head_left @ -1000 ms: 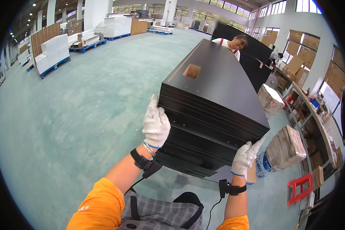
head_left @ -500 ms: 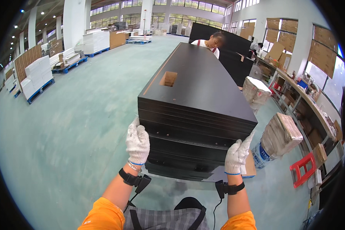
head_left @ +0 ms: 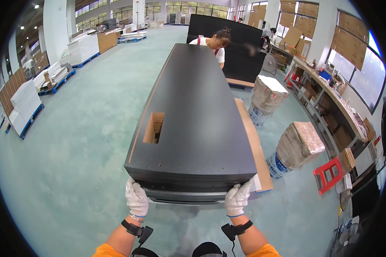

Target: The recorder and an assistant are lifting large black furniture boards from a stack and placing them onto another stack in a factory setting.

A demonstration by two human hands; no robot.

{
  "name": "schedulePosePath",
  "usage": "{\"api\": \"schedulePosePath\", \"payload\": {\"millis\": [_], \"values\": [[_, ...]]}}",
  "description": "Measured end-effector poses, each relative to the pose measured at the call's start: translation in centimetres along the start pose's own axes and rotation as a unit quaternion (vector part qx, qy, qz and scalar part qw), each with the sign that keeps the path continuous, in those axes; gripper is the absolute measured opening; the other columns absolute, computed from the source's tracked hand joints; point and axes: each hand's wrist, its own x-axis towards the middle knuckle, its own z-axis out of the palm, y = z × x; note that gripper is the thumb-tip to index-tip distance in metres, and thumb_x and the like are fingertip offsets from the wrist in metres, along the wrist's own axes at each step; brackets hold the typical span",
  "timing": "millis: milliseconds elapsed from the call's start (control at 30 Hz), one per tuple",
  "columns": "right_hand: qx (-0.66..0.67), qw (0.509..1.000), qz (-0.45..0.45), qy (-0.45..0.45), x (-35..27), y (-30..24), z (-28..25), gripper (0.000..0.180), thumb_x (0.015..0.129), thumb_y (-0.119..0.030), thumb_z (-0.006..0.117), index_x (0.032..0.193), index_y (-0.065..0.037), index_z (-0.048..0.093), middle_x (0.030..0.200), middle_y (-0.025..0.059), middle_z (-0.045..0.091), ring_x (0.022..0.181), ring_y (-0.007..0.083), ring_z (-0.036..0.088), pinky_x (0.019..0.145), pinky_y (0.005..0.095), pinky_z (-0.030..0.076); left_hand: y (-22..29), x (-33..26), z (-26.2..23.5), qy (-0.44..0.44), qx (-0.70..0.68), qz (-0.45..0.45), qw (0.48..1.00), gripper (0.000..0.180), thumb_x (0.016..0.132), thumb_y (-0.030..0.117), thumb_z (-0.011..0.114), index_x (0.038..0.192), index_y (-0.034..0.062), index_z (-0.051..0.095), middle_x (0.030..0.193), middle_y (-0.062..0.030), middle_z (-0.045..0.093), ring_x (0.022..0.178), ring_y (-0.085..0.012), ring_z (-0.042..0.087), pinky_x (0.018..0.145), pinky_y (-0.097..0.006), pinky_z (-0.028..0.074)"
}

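A stack of long black panels [head_left: 193, 107] stretches away in front of me, with a rectangular cutout near the left edge of the top one. At the stack's near left corner, my left hand [head_left: 137, 198], in a white knitted glove, grips the panel edges. My right hand [head_left: 238, 199], gloved alike, holds the near right corner, its fingers partly hidden by the panels. Lower black panels show between my hands. At the far end a co-worker [head_left: 214, 43] bends over the stack; their hands are hidden behind it.
A brown board [head_left: 258, 160] lies along the stack's right side. Wrapped blocks [head_left: 302, 143] sit on buckets to the right, near a red stool [head_left: 329, 175] and a long workbench [head_left: 326, 92]. Pallets of white panels [head_left: 28, 103] stand at left.
The black panels' near end now sits lower in view, with the top seen more from above. Both gloved hands remain at its corners. The co-worker still leans at the far end.
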Motion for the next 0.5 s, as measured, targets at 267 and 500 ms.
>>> {"api": "schedulePosePath", "payload": {"millis": [267,500], "values": [[-0.047,0.958,0.056,-0.276,1.7,-1.7,-7.2,0.070,0.094,-0.036,0.050,0.151,-0.004,0.024,0.122,0.0271,0.061,0.106,0.0446,0.062,0.092,0.0501,0.049,7.0,2.2,-5.0,-0.223,0.228,-0.123,0.940,0.036,0.098,0.028,0.041,0.117,0.0023,0.058,0.112,-0.0267,0.063,0.107,-0.0442,0.059,0.091,-0.049,0.047],[-0.293,0.787,0.141,-0.525,10.3,14.7,-34.0,0.051,0.094,-0.047,0.045,0.126,-0.013,0.065,0.134,0.0147,0.059,0.127,0.0328,0.054,0.107,0.0417,0.041,9.6,4.3,-25.0,-0.538,0.343,-0.131,0.759,0.054,0.094,0.048,0.040,0.114,0.0053,0.067,0.125,-0.0242,0.061,0.117,-0.0427,0.056,0.102,-0.048,0.044]]}}
